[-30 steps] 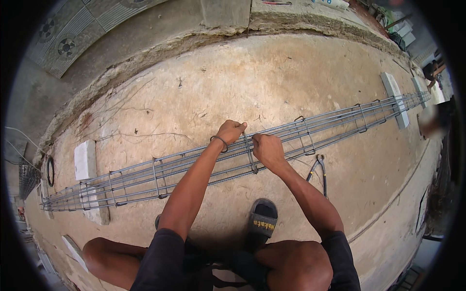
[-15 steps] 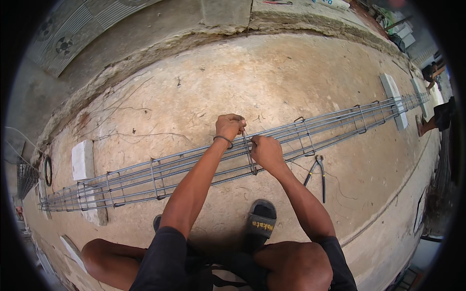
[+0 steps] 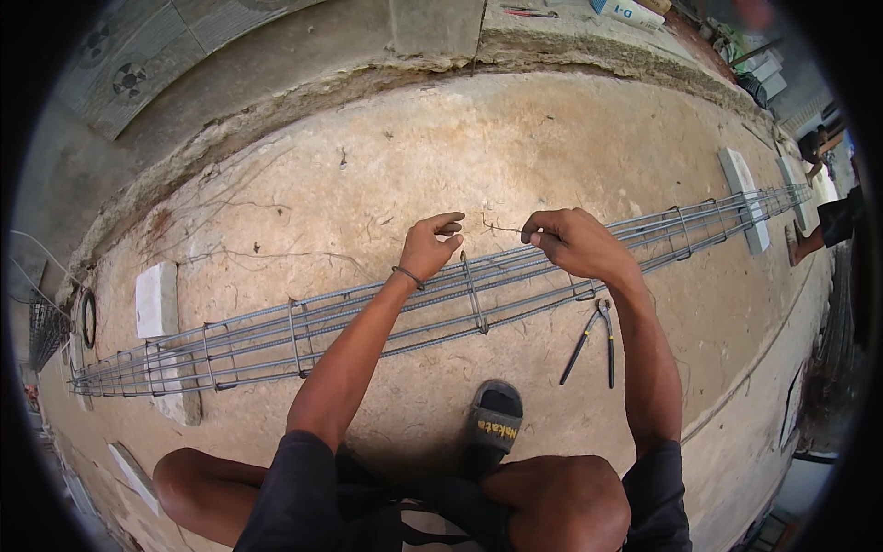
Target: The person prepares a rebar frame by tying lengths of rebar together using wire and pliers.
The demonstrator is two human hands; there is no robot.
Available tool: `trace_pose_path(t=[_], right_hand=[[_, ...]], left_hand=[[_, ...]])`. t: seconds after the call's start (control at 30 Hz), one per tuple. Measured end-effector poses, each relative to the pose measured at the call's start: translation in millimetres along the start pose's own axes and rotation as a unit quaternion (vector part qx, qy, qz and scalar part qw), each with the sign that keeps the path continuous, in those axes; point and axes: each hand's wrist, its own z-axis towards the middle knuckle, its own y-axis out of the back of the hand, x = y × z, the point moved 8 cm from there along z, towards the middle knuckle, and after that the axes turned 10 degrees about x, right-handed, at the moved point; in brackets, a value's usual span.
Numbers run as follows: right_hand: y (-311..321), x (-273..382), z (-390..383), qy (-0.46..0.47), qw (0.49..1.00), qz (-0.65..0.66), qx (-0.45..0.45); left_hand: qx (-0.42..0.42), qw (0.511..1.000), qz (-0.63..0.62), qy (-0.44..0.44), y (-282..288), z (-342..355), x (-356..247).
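I have broad open floor on the far side of the steel rebar cage, bounded by a rough, broken concrete ledge. On the near side the room is a narrower strip, hemmed by the wearer's knees and one sandal in plain sight. The cage itself is the main barrier, slanting across my view from lower left to upper right, propped off the floor on pale blocks.

The left hand is over its far edge, thumb and forefinger spread with nothing between them. The right hand has its fingertips together, pinching what looks like a thin wire.

One pair of pliers lies just below the cage, handles apart. I count one black coil at far left, two pale blocks under the right stretch, and two other people at the right edge.
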Motion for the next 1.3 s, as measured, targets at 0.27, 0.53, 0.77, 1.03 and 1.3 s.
trace_pose_path(t=[0.27, 0.53, 0.77, 1.03, 1.3], right_hand=[[-10, 1, 10, -0.023, 0.995, 0.058, -0.079], [-41, 2, -11, -0.019, 0.997, -0.050, -0.047], [-134, -6, -5, -0.002, 0.975, -0.143, -0.169], [-165, 0, 25, 0.023, 0.969, -0.108, -0.221], [-143, -8, 41, -0.027, 0.990, 0.008, -0.139]], left_hand=[[0.015, 0.989, 0.115, -0.094, -12, -9, -66], [0.017, 0.970, 0.149, -0.190, -10, -16, -32], [0.123, 0.961, 0.149, 0.197, -20, 9, 34], [0.077, 0.981, -0.033, 0.175, -33, 24, 56], [-0.077, 0.956, -0.219, 0.181, -18, 20, 39]])
